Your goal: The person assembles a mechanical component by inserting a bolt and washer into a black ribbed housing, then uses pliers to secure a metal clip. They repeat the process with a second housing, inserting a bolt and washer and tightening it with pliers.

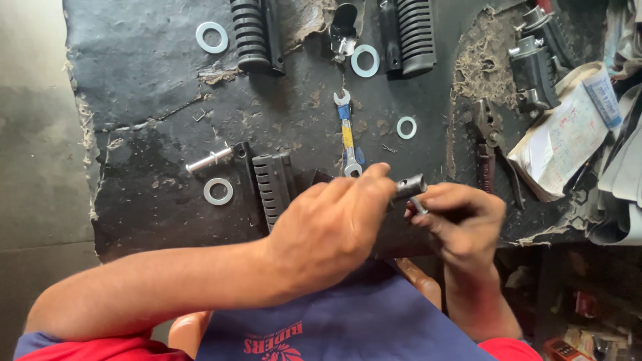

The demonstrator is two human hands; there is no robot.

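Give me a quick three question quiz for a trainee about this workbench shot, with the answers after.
1. True or false: the spanner lies on the mat, in neither hand.
2. How many loose flat washers lie on the mat?
3. What do the left hand and right hand hold between them: A) pliers, B) a dark metal tube, C) a ribbed rubber footrest?

Key: 1 true; 2 four; 3 B.

At right edge of the surface lies a handwritten paper pad [560, 142], cream, w/ small blue-white tube [602, 97] on it.
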